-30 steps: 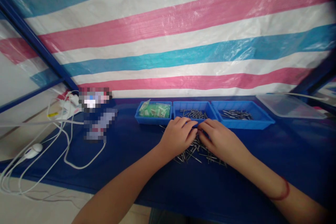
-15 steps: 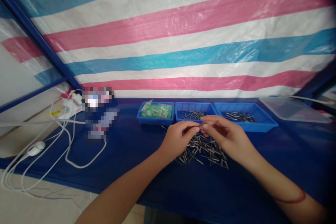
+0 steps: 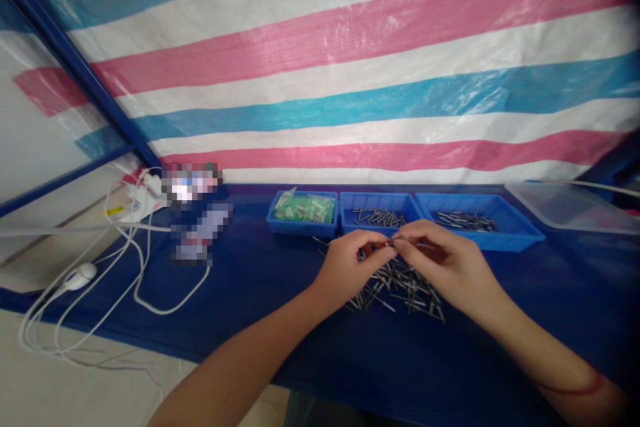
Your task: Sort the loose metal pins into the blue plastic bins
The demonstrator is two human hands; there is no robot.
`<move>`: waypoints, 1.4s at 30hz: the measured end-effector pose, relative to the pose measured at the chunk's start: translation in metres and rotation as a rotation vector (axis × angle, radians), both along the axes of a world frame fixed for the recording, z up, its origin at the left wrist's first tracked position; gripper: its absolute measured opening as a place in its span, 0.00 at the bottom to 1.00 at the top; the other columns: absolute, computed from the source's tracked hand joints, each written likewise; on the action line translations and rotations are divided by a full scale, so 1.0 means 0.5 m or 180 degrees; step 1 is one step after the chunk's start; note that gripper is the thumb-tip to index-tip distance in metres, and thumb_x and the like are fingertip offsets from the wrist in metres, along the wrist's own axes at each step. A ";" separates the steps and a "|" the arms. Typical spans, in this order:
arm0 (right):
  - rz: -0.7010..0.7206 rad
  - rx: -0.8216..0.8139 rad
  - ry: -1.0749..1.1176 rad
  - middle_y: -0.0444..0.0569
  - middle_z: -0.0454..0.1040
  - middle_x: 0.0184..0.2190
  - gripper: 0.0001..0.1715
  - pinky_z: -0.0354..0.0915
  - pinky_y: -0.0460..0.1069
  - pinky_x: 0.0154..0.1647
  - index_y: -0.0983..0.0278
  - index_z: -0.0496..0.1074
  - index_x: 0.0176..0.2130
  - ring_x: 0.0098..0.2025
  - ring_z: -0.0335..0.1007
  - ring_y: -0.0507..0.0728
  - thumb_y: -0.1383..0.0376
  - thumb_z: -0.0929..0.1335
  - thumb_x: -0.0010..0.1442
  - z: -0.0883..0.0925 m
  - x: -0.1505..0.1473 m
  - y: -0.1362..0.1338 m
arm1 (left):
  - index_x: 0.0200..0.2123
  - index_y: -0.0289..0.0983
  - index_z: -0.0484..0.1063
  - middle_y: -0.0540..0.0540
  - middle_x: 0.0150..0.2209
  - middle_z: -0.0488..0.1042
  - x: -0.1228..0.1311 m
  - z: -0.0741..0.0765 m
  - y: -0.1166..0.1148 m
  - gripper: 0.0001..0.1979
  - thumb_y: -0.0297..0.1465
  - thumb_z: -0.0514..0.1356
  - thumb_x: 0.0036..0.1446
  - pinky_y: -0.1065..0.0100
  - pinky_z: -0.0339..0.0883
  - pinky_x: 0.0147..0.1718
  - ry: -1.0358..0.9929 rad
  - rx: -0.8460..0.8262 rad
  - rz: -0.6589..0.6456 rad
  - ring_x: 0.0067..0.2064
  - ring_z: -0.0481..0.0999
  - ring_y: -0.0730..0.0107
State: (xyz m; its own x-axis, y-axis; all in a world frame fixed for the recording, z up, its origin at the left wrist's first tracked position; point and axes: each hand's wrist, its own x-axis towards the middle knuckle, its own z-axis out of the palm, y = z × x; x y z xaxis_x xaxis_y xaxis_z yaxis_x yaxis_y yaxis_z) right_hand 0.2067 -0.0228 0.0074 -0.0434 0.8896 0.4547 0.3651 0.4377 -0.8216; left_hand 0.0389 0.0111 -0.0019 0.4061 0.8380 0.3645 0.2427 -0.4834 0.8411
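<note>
A heap of thin metal pins [image 3: 400, 283] lies on the blue table cover [image 3: 260, 293]. Just above the heap my left hand [image 3: 350, 265] and my right hand [image 3: 447, 263] meet fingertip to fingertip. Both are closed in a pinch on what looks like a single pin held between them. Behind the hands stand three blue trays: the left tray [image 3: 303, 223] holds green and clear bagged parts, the middle tray [image 3: 377, 203] and the right tray [image 3: 520, 233] hold loose metal pins.
A clear plastic lid or tray [image 3: 575, 207] sits at the far right. White cables [image 3: 145, 280] and a small white switch [image 3: 80, 275] trail over the table's left end. A striped pink, blue and white tarp [image 3: 350, 80] forms the back wall.
Both hands lifted off the pin heap, where they lay flat, and came together in a pinch above it. The view shifted slightly left.
</note>
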 end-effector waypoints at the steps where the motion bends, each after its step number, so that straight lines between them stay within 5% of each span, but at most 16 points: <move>1: 0.0006 0.0055 -0.0042 0.47 0.72 0.34 0.05 0.67 0.48 0.35 0.60 0.72 0.35 0.37 0.70 0.54 0.61 0.68 0.59 0.002 0.000 -0.001 | 0.37 0.36 0.76 0.48 0.32 0.76 0.000 0.000 0.000 0.09 0.35 0.62 0.56 0.71 0.64 0.32 0.0008 0.0051 0.0003 0.30 0.71 0.73; 12: 0.0450 -0.0163 -0.0473 0.48 0.74 0.38 0.09 0.66 0.50 0.39 0.60 0.73 0.37 0.38 0.70 0.55 0.59 0.66 0.61 0.016 0.020 0.012 | 0.38 0.36 0.72 0.48 0.32 0.74 -0.011 0.027 -0.005 0.10 0.36 0.59 0.59 0.71 0.65 0.32 0.0085 0.0378 0.0088 0.31 0.70 0.72; 15: -0.0185 0.0023 -0.0685 0.48 0.75 0.36 0.11 0.65 0.51 0.38 0.60 0.73 0.38 0.38 0.71 0.57 0.57 0.65 0.61 0.023 0.055 0.021 | 0.47 0.36 0.70 0.46 0.36 0.75 -0.018 0.022 -0.001 0.15 0.38 0.57 0.60 0.68 0.66 0.39 0.0721 0.0637 -0.0192 0.37 0.72 0.69; 19: -0.1691 0.0397 -0.1471 0.50 0.74 0.29 0.12 0.61 0.54 0.31 0.59 0.72 0.35 0.30 0.70 0.60 0.56 0.64 0.60 0.023 0.143 0.038 | 0.49 0.39 0.71 0.44 0.45 0.72 -0.025 0.011 -0.003 0.18 0.42 0.56 0.61 0.61 0.61 0.46 0.1834 0.1256 -0.0366 0.47 0.68 0.60; 23: -0.2175 0.0766 -0.2256 0.49 0.70 0.24 0.11 0.55 0.55 0.26 0.55 0.71 0.31 0.26 0.67 0.62 0.56 0.63 0.61 -0.002 0.224 0.063 | 0.48 0.42 0.72 0.46 0.46 0.72 -0.027 0.005 -0.009 0.15 0.41 0.55 0.62 0.61 0.59 0.42 0.2346 0.1405 -0.0400 0.46 0.67 0.61; 27: -0.1974 0.0795 -0.2250 0.49 0.73 0.26 0.12 0.60 0.59 0.31 0.55 0.72 0.37 0.30 0.70 0.67 0.54 0.64 0.59 -0.012 0.231 0.074 | 0.44 0.43 0.74 0.47 0.44 0.72 -0.025 0.005 -0.009 0.12 0.40 0.55 0.62 0.62 0.57 0.41 0.2449 0.1408 -0.0413 0.45 0.67 0.62; 31: -0.1785 0.0738 -0.2145 0.56 0.74 0.34 0.16 0.61 0.62 0.40 0.59 0.72 0.43 0.38 0.70 0.70 0.55 0.61 0.62 0.007 0.169 0.061 | 0.45 0.46 0.73 0.49 0.44 0.72 -0.025 0.001 -0.010 0.11 0.38 0.55 0.63 0.61 0.55 0.41 0.2420 0.1453 -0.0389 0.46 0.66 0.62; 42: -0.0612 0.0956 -0.1827 0.50 0.76 0.35 0.08 0.63 0.57 0.43 0.60 0.73 0.35 0.39 0.69 0.61 0.62 0.64 0.61 0.011 0.047 0.026 | 0.40 0.43 0.73 0.50 0.46 0.72 -0.016 -0.007 -0.012 0.10 0.37 0.53 0.64 0.59 0.53 0.43 0.2457 0.1605 -0.0405 0.48 0.64 0.62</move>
